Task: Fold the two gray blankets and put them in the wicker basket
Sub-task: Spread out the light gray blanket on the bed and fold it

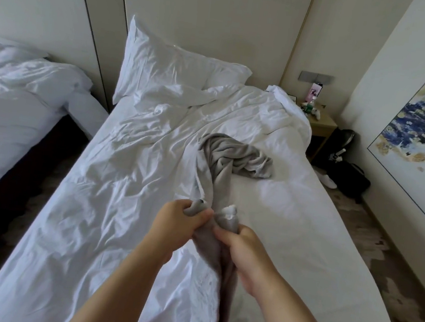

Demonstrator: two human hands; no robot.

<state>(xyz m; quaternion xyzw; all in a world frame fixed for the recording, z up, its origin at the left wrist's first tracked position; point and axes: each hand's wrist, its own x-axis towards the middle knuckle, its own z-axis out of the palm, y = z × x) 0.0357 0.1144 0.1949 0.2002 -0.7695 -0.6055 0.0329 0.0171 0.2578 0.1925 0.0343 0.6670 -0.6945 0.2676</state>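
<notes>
My bed (292,224) fills the middle of the frame, its white sheet creased on the left and smoother on the right. A second bed (11,109) with rumpled white covers runs along the left edge, with a dark gap of floor between the two. A painting (424,128) in blues and yellows hangs on the wall at the right edge. A white duvet (252,112) is bunched up toward the head of my bed, upper center, and a pillow (164,66) leans against the wall panel behind it.

The blanket (233,158) lies on the sheet just right of center. One end is a loose heap in the middle of the frame, and from there a twisted gray length trails down toward me and into my hands, showing a white fleecy underside at the edges. I cannot tell whether this is one blanket or two tangled together.

My left hand (180,218), lower center, has its fingers curled round a gray bunch of the cloth. My right hand (243,250), just beside it and slightly lower, grips the next fold, with a tuft of white lining sticking out above its knuckles. The hands nearly touch.

A black bag (349,175) sits on the floor at the right, beside a wooden nightstand (323,123) in the corner. On it stands a bottle (310,104).
</notes>
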